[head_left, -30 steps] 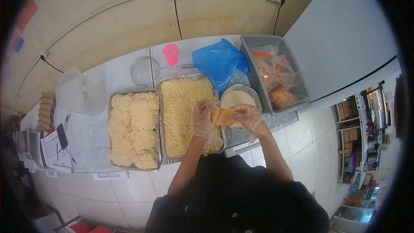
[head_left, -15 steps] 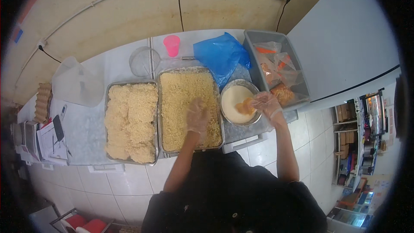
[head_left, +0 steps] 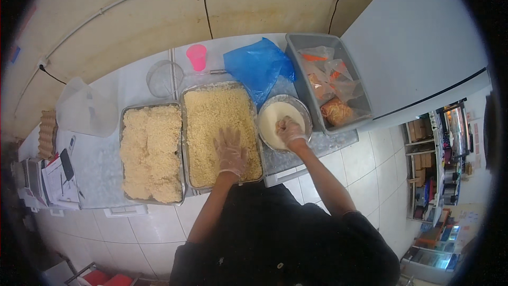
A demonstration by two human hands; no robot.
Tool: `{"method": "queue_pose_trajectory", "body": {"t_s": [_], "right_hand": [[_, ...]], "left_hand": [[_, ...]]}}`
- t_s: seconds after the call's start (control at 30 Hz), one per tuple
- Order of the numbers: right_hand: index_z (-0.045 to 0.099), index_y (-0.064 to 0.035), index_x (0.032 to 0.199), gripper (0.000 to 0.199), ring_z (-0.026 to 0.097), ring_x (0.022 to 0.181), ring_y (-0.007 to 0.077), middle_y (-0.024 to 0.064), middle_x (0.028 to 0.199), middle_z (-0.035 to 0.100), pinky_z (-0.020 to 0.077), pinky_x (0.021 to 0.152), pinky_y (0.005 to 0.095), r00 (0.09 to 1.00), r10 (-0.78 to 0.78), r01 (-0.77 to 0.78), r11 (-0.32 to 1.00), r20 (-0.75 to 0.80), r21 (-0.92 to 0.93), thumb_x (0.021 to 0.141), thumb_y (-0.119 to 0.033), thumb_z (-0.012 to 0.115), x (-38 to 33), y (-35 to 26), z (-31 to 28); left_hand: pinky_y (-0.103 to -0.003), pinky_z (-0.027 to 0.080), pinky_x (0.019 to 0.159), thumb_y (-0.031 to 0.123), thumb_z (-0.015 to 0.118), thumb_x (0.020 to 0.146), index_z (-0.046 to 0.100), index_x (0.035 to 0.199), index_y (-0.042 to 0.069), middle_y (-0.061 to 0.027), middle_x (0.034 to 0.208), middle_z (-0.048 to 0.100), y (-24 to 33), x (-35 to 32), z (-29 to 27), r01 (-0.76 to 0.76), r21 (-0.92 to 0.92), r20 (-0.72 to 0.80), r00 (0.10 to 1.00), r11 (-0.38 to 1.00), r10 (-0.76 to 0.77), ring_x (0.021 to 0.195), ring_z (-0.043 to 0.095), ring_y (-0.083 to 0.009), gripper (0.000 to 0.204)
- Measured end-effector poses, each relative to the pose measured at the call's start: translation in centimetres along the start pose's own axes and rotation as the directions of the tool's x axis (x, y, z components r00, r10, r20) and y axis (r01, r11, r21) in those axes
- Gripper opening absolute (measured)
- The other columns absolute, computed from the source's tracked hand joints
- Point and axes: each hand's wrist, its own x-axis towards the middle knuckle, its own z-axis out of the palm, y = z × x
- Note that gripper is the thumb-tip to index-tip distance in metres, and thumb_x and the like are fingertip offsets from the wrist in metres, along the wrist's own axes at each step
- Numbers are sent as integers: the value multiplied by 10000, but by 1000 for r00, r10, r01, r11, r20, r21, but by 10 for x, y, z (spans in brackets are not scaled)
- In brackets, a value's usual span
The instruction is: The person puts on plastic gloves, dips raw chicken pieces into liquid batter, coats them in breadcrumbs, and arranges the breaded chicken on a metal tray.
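My left hand (head_left: 231,151), in a clear plastic glove, lies with its fingers spread on the coarse pale crumbs in a metal tray (head_left: 262,151). My right hand (head_left: 291,132), gloved as well, reaches into a round metal bowl (head_left: 308,118) of white batter (head_left: 271,120). Its fingers are curled down at the batter's surface. An orange-brown patch shows at the fingertips, but the hand covers most of whatever is there. Left of the crumb tray stands a second metal tray (head_left: 182,190), heaped with crumb-coated pieces (head_left: 151,153).
A grey bin (head_left: 355,69) with several bagged orange-brown foods stands right of a blue plastic bag (head_left: 259,63). Behind the trays are a pink cup (head_left: 197,57) and a wire strainer (head_left: 164,78). A translucent container (head_left: 87,108), papers (head_left: 59,180) and egg cartons (head_left: 47,133) occupy the left side.
My right hand has moved left and down into the bowl, over the orange-brown piece that lay in the batter. My left hand's fingers have spread flat on the crumbs.
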Motion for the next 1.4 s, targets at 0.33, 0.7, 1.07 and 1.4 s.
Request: {"method": "queue_pose_trajectory", "body": {"t_s": [0.33,0.7,1.07,1.4], "right_hand": [[571,-62,870,230,661,842,306,145,859,667,510,721,386,989,-78,29,940,129,340,779,-164,756,21,-35,-92],[650,-71,956,230,659,870,372,202,918,677,522,767,434,995,-93,98,956,32,-277,810,-245,686,33,12,-48],[580,-53,858,310,615,757,241,98,796,629,487,707,366,999,-5,9,997,-51,82,724,-208,812,11,-66,-174],[583,-58,873,316,602,737,212,92,807,637,492,702,351,992,-28,23,999,122,42,728,-229,806,11,-65,-135]], "left_hand": [[-502,432,968,264,546,906,597,1215,92,-224,1246,574,-6,-9,-12,-6,-284,93,995,959,34,1132,546,-396,357],[-481,507,821,297,515,929,583,1129,28,-228,1141,618,-53,53,-14,76,-135,26,997,988,-73,998,634,-381,342],[-482,481,912,426,491,946,563,1260,66,-243,1158,598,-93,102,5,133,-157,-33,990,979,-140,1107,585,-374,484],[-466,481,895,285,566,906,577,1202,95,-236,1154,573,-87,-6,9,208,-50,-60,976,977,-211,1031,582,-406,351]]}}
